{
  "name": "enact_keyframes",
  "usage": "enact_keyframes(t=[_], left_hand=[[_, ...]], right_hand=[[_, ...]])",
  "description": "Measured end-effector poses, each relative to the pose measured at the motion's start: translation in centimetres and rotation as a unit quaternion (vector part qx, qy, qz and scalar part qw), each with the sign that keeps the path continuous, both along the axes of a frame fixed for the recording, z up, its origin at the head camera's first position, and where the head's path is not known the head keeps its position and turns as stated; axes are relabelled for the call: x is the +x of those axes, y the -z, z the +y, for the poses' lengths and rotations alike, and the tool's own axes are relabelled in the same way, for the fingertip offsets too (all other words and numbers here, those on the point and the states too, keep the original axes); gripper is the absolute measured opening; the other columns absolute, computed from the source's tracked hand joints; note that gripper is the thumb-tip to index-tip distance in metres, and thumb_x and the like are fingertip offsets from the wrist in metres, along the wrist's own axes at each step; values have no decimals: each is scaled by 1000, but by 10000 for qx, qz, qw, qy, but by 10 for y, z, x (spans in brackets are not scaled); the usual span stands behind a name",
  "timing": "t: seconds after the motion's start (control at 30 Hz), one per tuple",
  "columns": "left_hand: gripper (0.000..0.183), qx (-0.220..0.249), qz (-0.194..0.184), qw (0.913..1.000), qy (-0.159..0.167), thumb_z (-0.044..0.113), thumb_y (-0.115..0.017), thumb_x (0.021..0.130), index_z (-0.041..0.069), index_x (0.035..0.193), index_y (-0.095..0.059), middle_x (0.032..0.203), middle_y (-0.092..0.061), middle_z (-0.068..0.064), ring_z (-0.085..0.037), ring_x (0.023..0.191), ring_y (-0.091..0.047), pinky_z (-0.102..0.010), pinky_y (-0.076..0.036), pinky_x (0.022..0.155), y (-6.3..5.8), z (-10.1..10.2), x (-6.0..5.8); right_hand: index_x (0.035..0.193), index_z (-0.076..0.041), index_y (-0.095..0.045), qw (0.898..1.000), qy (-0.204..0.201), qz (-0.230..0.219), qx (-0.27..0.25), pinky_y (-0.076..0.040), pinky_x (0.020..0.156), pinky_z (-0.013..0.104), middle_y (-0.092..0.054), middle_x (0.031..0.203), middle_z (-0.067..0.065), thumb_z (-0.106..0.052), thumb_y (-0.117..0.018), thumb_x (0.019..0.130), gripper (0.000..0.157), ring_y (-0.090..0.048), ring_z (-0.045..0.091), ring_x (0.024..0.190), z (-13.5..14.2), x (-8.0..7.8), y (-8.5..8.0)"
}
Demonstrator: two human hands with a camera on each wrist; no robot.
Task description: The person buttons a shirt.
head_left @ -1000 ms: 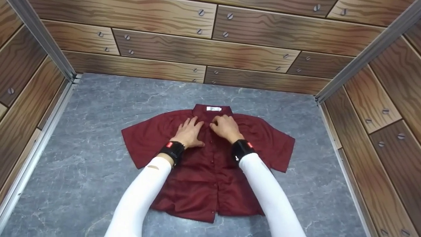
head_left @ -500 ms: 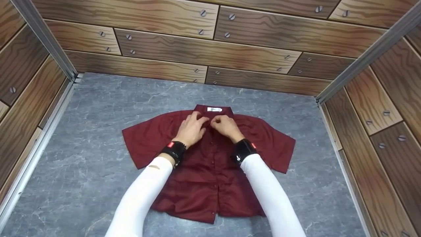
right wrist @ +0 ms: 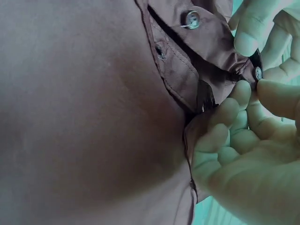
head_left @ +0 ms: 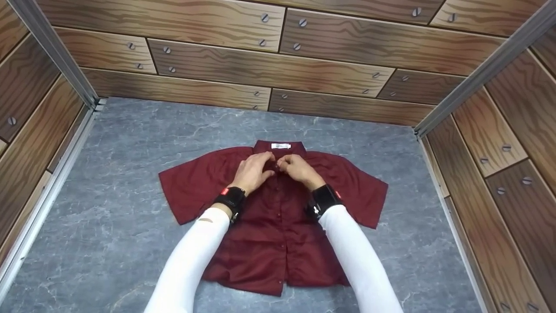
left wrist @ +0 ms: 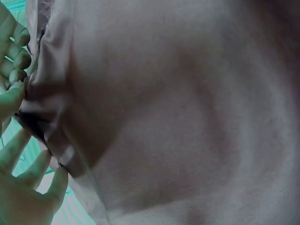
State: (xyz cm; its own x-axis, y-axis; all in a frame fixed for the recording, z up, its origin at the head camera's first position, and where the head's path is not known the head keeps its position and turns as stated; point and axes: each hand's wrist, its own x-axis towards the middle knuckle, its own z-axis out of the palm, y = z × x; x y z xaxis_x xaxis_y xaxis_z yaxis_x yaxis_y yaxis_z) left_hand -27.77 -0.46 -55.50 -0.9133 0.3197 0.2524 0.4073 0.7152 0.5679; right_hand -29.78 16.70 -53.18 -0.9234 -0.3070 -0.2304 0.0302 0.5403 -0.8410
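A dark red short-sleeved button-up shirt (head_left: 278,234) lies front up, collar at the far side, with a white label (head_left: 281,146) inside the neck. My right hand (head_left: 300,168) pinches the front edge just below the collar; in the right wrist view its thumb and fingertip are at a small button (right wrist: 258,73). Opposite it, my left hand (head_left: 253,171) holds the same part of the placket with its fingertips, partly hidden by cloth in the left wrist view. Another button (right wrist: 192,19) and a buttonhole (right wrist: 160,51) show on the loose fabric nearby.
The shirt lies on a grey marble-patterned surface (head_left: 121,174). Wood-patterned panels (head_left: 217,56) stand at the back and both sides, with metal rails (head_left: 482,74) at the corners. Black bands (head_left: 230,198) circle both wrists.
My left hand has moved up and inward from lying spread on the shirt front, and its fingers have drawn in at the placket beside my right hand. The right hand stays pinching near the collar.
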Motion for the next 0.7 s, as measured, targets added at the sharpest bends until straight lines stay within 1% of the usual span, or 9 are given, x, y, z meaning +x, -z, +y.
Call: enact_keyframes(t=[0.13, 0.3, 0.43, 0.53, 0.6, 0.7], left_hand=[[34, 140, 67, 9999, 34, 28, -71, 74, 23, 104, -56, 110, -59, 7, -18, 108, -51, -46, -42, 79, 4, 0, -1], [28, 259, 242, 9992, -158, 27, -72, 73, 23, 99, -60, 104, -62, 8, -18, 102, -53, -43, -41, 80, 8, 2, -3], [22, 387, 166, 9987, -281, 26, -71, 75, 23, 95, -63, 101, -63, 9, -17, 97, -55, -42, -42, 77, 8, 3, -4], [17, 370, 60, 9987, -333, 27, -68, 77, 24, 93, -65, 97, -64, 10, -15, 92, -56, -40, -43, 74, 8, 3, -4], [14, 305, 43, 9989, -364, 27, -68, 78, 24, 91, -66, 93, -64, 10, -15, 89, -57, -40, -43, 72, 9, 2, -5], [13, 181, 22, 9989, -427, 29, -67, 78, 25, 90, -66, 89, -65, 10, -15, 87, -57, -41, -42, 72, 11, 1, -6]], right_hand=[[88, 3, -60, 9998, -103, -146, -129, -36, 60, 22, -52, 75, 5, -5, -45, 89, 17, -46, 15, 67, 1, -1, 1], [89, 4, -58, 9991, -203, -285, -238, -36, 62, 23, -52, 79, 8, -4, -43, 88, 17, -47, 17, 71, 2, -1, 2], [89, 5, -58, 9992, -200, -278, -199, -36, 62, 23, -53, 79, 10, -5, -43, 88, 18, -47, 17, 70, 2, 0, 4], [89, 5, -60, 9999, -121, -82, -12, -38, 62, 23, -55, 79, 10, -6, -46, 88, 18, -48, 15, 69, 1, 1, 5], [91, 3, -61, 9994, -47, 194, 294, -39, 63, 23, -57, 79, 9, -7, -49, 87, 16, -50, 14, 70, 0, 2, 4], [95, -4, -61, 9947, 26, 660, 784, -42, 65, 25, -61, 80, 6, -11, -54, 85, 13, -54, 13, 72, -2, 5, 3]])
